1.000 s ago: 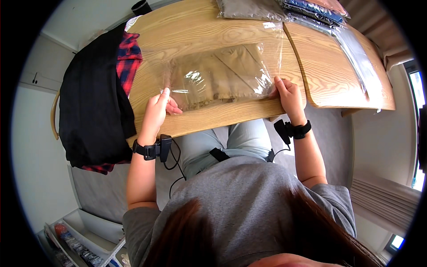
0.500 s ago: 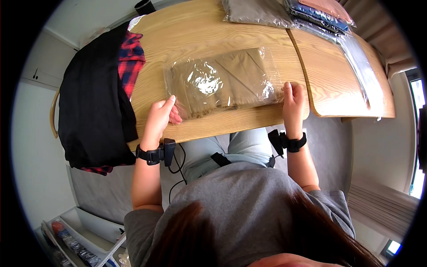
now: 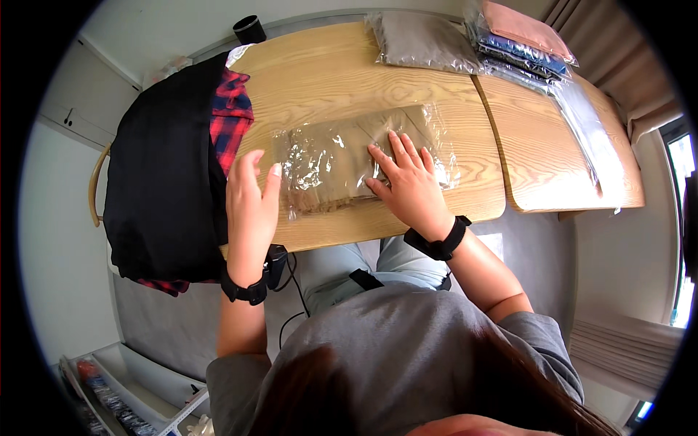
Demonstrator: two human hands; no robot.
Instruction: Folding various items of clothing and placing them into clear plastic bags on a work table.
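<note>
A folded tan garment in a clear plastic bag [image 3: 327,163] lies flat on the wooden table [image 3: 313,62] in front of me. My right hand [image 3: 413,182] rests on the bag's right half, its fingers spread and palm down. Beside the bag's left end, my left hand [image 3: 251,203] is raised with thumb and fingers apart, holding nothing. Light glints off wrinkles in the plastic around the garment.
At the left edge hang a black garment [image 3: 163,174] and a red-and-blue plaid shirt [image 3: 231,120]. A bagged grey garment [image 3: 425,43] lies at the back, next to stacked bagged clothes [image 3: 527,40]. Clear plastic bags [image 3: 585,131] lie on the right table section. A black cup [image 3: 249,29] stands behind.
Both hands have let go of the bag's ends. The right one has moved left onto the bag; the left one has lifted and opened beside it.
</note>
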